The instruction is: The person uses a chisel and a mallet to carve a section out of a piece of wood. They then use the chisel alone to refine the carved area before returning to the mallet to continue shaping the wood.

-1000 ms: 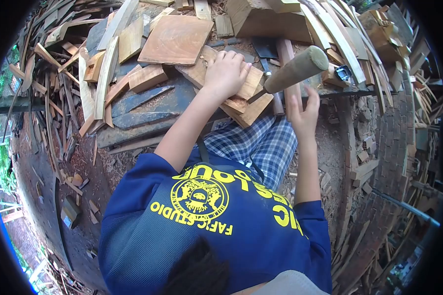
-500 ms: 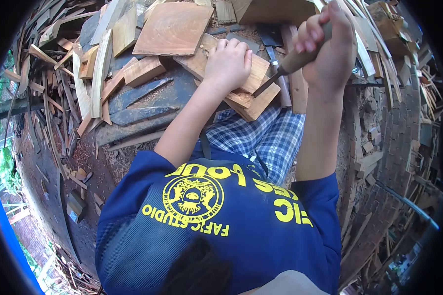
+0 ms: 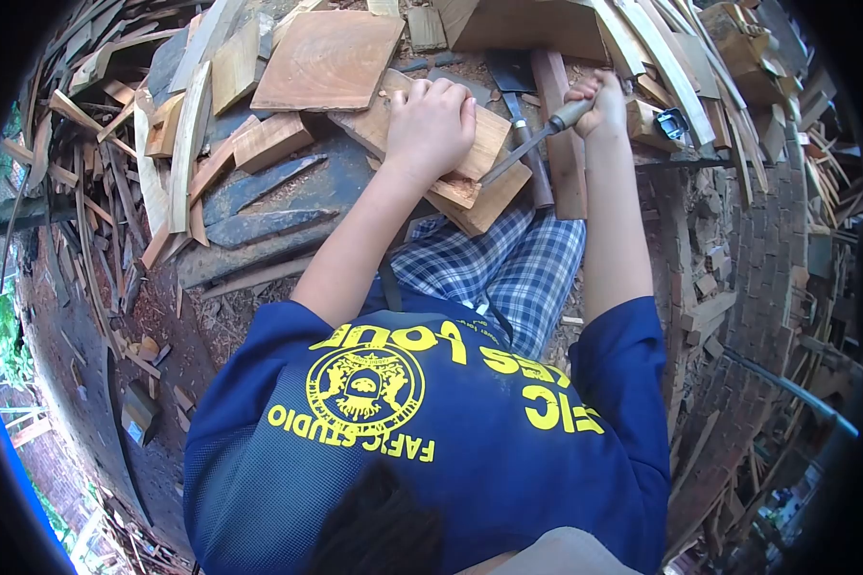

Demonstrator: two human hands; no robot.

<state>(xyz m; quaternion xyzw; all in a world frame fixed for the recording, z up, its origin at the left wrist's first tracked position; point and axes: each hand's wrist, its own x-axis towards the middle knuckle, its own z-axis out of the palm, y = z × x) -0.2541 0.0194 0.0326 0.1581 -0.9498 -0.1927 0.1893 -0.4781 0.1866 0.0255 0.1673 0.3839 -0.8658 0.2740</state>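
Observation:
My left hand [image 3: 433, 129] presses down on a wooden block [image 3: 489, 139], its fingers bent over the top. A rough-cut notch shows at the block's near end, and another wooden board [image 3: 494, 199] lies beneath it. My right hand [image 3: 600, 107] is closed round the wooden handle of a file [image 3: 520, 151]. The file's long grey blade slants down to the left, its tip at the notched end of the block. A wide-bladed chisel [image 3: 539, 171] with a wooden handle lies just right of the block, beside a reddish wooden bar [image 3: 560, 168].
A square wooden slab [image 3: 331, 59] lies beyond my left hand, with offcuts [image 3: 271, 141] to its left. A large timber block [image 3: 527, 24] stands at the back. A small dark, shiny object [image 3: 670, 123] rests on wood at right. Scrap strips surround the dark work surface [image 3: 283, 196].
My right hand has moved lower and away from the camera, and the file lies at a flatter angle. My left hand stays on the block; the whole view has shifted slightly.

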